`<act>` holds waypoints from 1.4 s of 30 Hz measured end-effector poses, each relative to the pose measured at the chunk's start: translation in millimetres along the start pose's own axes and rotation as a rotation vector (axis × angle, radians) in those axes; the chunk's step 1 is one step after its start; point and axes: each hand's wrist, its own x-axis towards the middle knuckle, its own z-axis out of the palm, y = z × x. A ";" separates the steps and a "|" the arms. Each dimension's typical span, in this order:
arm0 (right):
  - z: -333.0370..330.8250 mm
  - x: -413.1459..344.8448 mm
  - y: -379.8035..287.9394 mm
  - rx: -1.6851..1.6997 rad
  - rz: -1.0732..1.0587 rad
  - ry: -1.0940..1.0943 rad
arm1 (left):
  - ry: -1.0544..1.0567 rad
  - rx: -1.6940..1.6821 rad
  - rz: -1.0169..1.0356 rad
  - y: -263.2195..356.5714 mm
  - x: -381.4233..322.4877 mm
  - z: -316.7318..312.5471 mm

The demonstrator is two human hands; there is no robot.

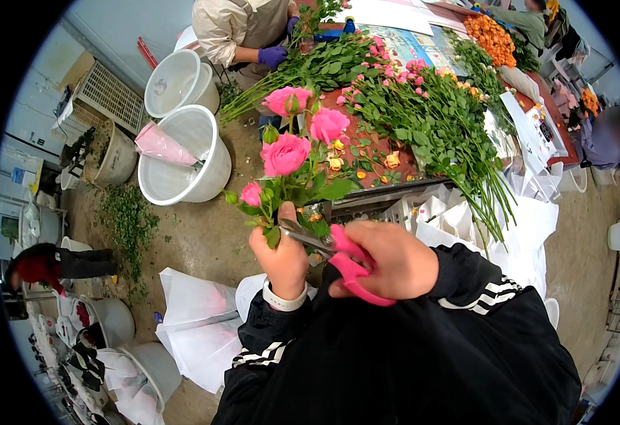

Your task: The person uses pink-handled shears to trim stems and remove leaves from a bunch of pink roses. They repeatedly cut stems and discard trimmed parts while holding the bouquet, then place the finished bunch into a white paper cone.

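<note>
My left hand (284,261) grips a stem of pink spray roses (286,154) upright, thumb on top, just below the leaves. Several blooms and green buds branch above it. In my right hand (395,260) are pink-handled scissors (353,271), their metal blades pointing left against the leaves beside my left thumb. Whether the blades are closed on a stem cannot be made out. Beyond my hands, cut pink spray roses (421,106) lie heaped on a red-brown table (379,154), their bare stems hanging over the near edge. Loose orange-yellow blooms (392,159) and leaves are scattered there.
Left of me stand white plastic buckets (224,164), one holding a pink paper-wrapped bundle (164,144). White wrapping paper (203,319) rises at my lower left. Leaf clippings (126,223) litter the floor. Across the table, a person in purple gloves (272,57) handles stems. Orange flowers (490,40) lie farther back.
</note>
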 end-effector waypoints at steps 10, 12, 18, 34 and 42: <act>0.6 7.2 -5.7 -0.351 0.127 0.064 | 0.060 0.000 0.063 8.6 -2.7 14.1; -2.0 7.0 -6.3 -0.328 0.142 0.046 | 0.071 -0.020 0.053 10.0 -3.1 15.3; -18.1 4.2 -9.2 0.555 0.223 -0.300 | 0.140 0.093 0.170 -17.2 4.7 9.4; -0.9 2.6 -2.6 1.317 0.345 -0.766 | 0.135 0.267 0.438 -23.2 16.2 19.0; -5.3 0.4 -5.2 1.197 0.413 -0.662 | 0.100 0.475 0.526 -11.0 16.9 17.1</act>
